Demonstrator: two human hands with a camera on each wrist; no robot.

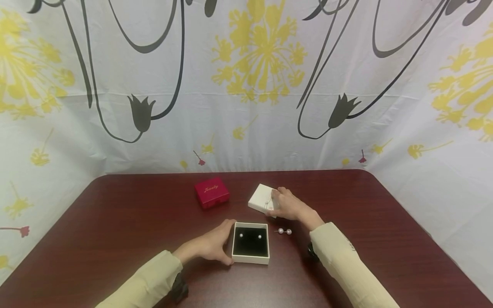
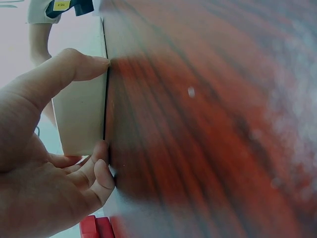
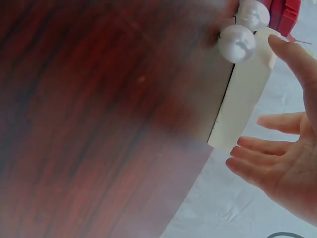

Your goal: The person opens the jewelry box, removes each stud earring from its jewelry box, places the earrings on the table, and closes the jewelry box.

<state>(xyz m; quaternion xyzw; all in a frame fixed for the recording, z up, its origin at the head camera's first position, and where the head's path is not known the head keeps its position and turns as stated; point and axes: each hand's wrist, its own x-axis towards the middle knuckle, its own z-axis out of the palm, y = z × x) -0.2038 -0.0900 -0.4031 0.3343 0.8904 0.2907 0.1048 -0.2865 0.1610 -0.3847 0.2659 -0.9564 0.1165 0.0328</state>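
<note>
A square white jewelry box (image 1: 250, 259) lies open, with two small pearl studs on its black pad (image 1: 250, 247). My left hand (image 1: 212, 243) grips the box's left side, thumb at the near corner and fingers curled round the far one. Behind it to the right is a white lid (image 1: 262, 196) with a faint printed design. Spread across the lid's right side, my right hand (image 1: 290, 204) has its thumb at the near edge. In the right wrist view its fingers (image 3: 260, 168) extend close to the lid's other end. Two larger pearls (image 1: 284, 231) on thin pins lie right of the box.
A closed red jewelry box (image 1: 212, 192) with gold lettering sits toward the back, left of the lid. All of these rest on a dark reddish wooden table (image 1: 135, 214). A white curtain (image 1: 246, 145) with flower prints hangs behind the table and along its sides.
</note>
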